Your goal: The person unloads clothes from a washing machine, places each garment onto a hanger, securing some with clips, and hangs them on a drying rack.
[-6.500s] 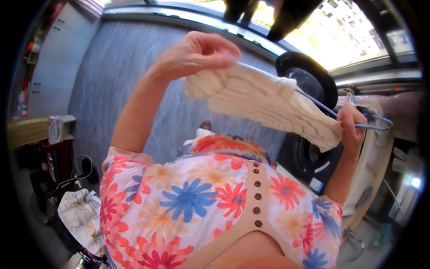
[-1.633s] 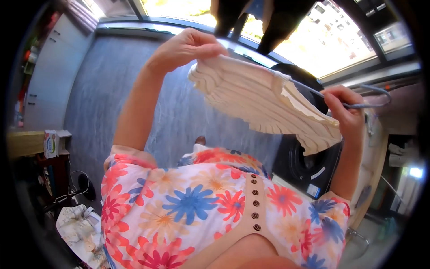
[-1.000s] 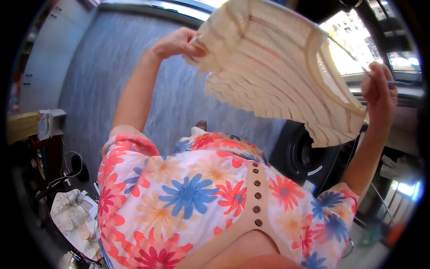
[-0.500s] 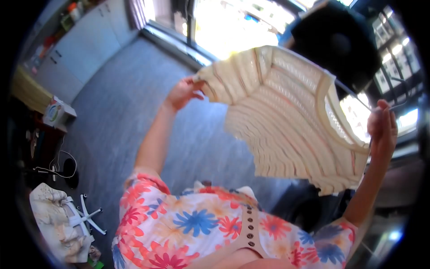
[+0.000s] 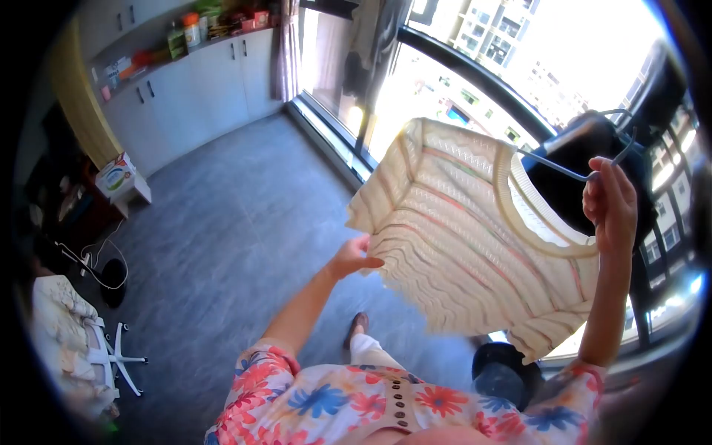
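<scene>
A cream knit sweater [image 5: 475, 222] with wavy stripes in pink and brown hangs on a thin metal hanger [image 5: 558, 167]. My right hand [image 5: 612, 206] is closed round the hanger close to its hook, at the upper right of the sweater. On the other side, my left hand [image 5: 350, 257] is at the sweater's left edge, below the sleeve, with thumb and fingers apart. The fingertips meet the knit there, some of them perhaps behind it. One sleeve hangs at the left and the other at the lower right.
Tall windows [image 5: 460, 89] and a dark, blurred shape [image 5: 549, 163] lie behind the sweater. White cabinets [image 5: 200, 81] carry bottles and packets. A white box [image 5: 121, 178], a draped chair [image 5: 111, 356] and a dark round object [image 5: 508, 371] stand around the grey floor [image 5: 230, 208].
My left hand has let go of the sleeve end and moved down and right to the sweater's side. The sleeve has dropped. The view has shifted, showing more window and a foot.
</scene>
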A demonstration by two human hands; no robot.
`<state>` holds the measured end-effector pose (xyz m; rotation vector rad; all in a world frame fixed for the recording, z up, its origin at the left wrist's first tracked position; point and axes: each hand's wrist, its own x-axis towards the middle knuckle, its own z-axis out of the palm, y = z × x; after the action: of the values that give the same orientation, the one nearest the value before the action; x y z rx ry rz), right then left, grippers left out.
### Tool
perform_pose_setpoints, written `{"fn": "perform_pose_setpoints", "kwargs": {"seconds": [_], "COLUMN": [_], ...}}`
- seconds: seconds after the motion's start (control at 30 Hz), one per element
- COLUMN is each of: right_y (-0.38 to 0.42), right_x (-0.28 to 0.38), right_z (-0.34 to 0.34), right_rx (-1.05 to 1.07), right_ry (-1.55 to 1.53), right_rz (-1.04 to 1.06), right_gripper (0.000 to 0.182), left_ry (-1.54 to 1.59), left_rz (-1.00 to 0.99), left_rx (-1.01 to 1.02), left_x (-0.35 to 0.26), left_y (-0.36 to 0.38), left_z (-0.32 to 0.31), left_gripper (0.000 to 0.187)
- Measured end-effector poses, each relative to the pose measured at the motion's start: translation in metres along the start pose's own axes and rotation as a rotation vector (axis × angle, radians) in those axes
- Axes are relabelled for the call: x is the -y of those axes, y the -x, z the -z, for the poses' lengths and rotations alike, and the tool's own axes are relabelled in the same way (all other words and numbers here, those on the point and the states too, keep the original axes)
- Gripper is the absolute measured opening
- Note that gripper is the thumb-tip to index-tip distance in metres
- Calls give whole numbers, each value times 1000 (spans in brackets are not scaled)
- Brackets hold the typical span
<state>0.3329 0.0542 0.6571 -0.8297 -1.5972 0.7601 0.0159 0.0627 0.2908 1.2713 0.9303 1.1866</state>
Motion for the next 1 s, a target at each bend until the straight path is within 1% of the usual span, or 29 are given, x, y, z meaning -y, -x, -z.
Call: {"fn": "perform_pose_setpoints", "kwargs": {"seconds": [0.1,0.13,0.17,0.2,0.27,0.33,0.4,0.47,0.57,0.6,0.7,0.77,0.83,0.87,0.9,0.93,0.97,1.0], "right_y": [-25,-35,-69,-59,-87,-116,-150,-177,-218,-230,-247,-280,-307,-316,-299,-302,-308,-311], "right_x": [-13,-20,-30,-35,-36,-48,-65,-82,-96,-98,-101,-112,-122,-120,-116,-115,-117,-118], "right_z": [-21,-24,-33,-38,-45,-64,-90,-120,-166,-180,-215,-247,-271,-283,-280,-287,-293,-296], "right_rx": [53,54,72,60,69,86,101,162,212,209,164,136,117,110,87,73,61,50], "right_ry": [-70,-62,-54,-51,-48,-51,-58,-81,-121,-102,-87,-101,-117,-141,-150,-159,-168,-155], "right_rz": [-21,-21,-30,-40,-41,-50,-92,-119,-158,-139,-130,-141,-153,-169,-175,-182,-186,-175], "right_gripper": [20,20,20,19,19,18,18,17,18,18,19,20,20,20,20,20,20,20], "left_ry": [104,98,104,90,-44,-1,-89,-121,35,33,-39,-151,-279,-289,-302,-316,-299,-259], "left_rz": [-2,87,183,273,352,389,527,716,684,672,665,664,604,526,453,344,323,196], "left_rx": [-28,2,19,56,66,78,10,-80,-124,-123,-104,-82,-161,-240,-308,-419,-544,-588], "left_x": [-8,-4,-1,13,22,68,59,90,98,95,63,35,8,-8,-21,-43,-68,-92], "left_y": [-14,-18,-34,-19,-7,11,30,38,32,22,-1,-43,-78,-97,-100,-119,-146,-175], "left_z": [20,27,46,60,74,106,120,153,210,229,288,346,404,433,442,459,474,491], "left_gripper": [49,45,41,37,31,31,22,20,19,20,21,19,16,16,15,16,14,15]}}
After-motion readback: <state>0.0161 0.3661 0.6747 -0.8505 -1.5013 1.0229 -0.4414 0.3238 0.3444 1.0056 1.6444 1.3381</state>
